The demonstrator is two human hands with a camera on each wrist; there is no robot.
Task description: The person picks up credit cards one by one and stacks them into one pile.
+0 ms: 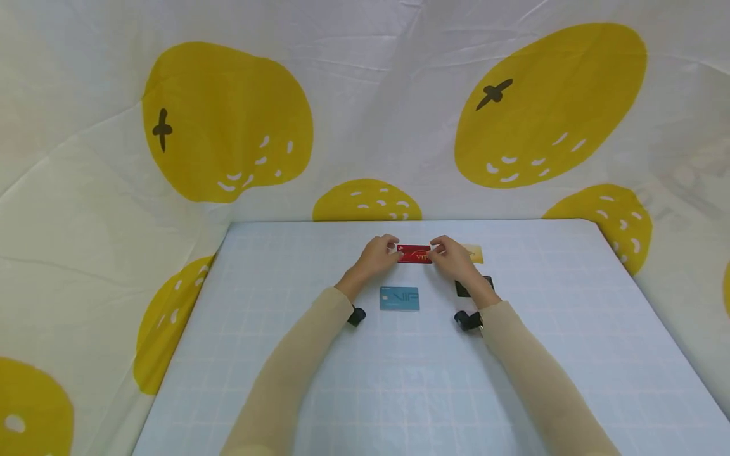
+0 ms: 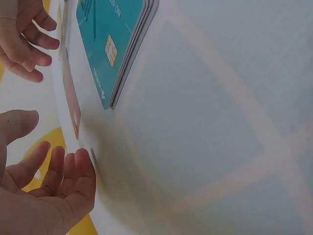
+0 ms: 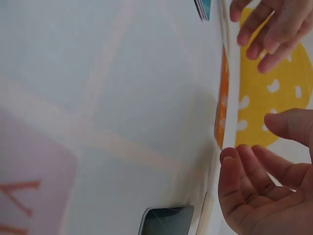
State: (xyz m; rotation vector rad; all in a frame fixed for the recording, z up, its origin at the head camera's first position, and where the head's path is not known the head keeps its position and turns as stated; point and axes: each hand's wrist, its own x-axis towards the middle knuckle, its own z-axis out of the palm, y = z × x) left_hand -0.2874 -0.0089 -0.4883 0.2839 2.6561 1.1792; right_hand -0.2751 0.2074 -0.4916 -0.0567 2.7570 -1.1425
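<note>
A red card with gold lettering [image 1: 414,254] lies flat towards the far side of the table, between both hands. My left hand [image 1: 376,255] is at its left end, fingers loosely bent and the thumb apart from them. At the right end is my right hand [image 1: 450,258], also with a gap between thumb and fingers. Both wrist views show the red card [image 2: 72,98] [image 3: 223,105] nearly edge-on, and no grip on it shows; whether a fingertip touches it, I cannot tell. Nearer to me lies a teal VIP card [image 1: 399,298], the top of a small stack in the left wrist view.
A gold card [image 1: 474,254] lies right of the red one, partly behind the right hand. A black card [image 1: 463,289] is partly covered by the right wrist. The pale checked table [image 1: 365,392] meets a white cloth backdrop [image 1: 365,126] with yellow fruit shapes.
</note>
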